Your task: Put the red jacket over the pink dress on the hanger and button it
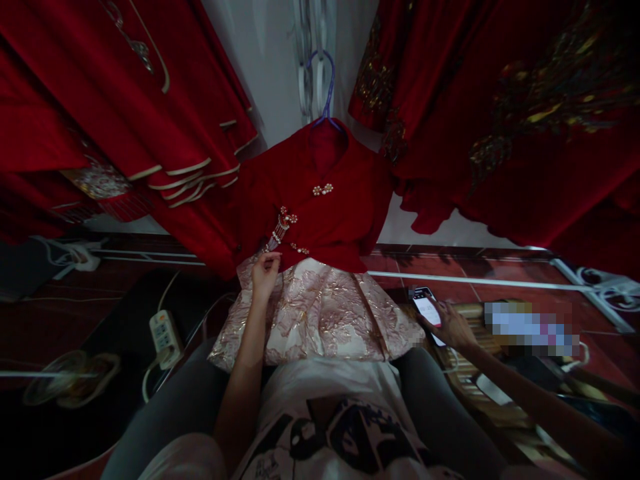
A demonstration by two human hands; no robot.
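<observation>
The left hand (pixel 265 270) is closed, its fingers bunched and its fingertips pinching the fabric of the red dress (pixel 325 213) at the waist seam, where the red bodice meets the pale gold-and-pink brocade skirt (pixel 325 313). The pinch sits just below the beaded tassel (pixel 280 230) that hangs on the bodice's front flap. The back of the hand faces the camera. The forearm runs straight up from the person's lap and lies over the left part of the skirt, with the wrist nearly in line with it.

The right hand (pixel 450 325) is wrapped around a phone (pixel 425 308), just off the dress's lower right hem. The lit screen is tilted up towards the camera, with the thumb lying along its edge. That arm reaches out from the lower right, well away from the skirt.

The dress hangs flat, front outward, on a purple hanger (pixel 326 83) against a pale wall. A pearl clasp (pixel 323 190) is fastened high on its chest. More red garments (pixel 150 113) with cream trim hang close on the dress's left, and darker red embroidered ones (pixel 525 120) hang on its right. A white power strip (pixel 163 331) lies on the floor to the left of the skirt. Beside the phone hand, to the right of the dress, is a slatted wooden surface (pixel 470 387).
</observation>
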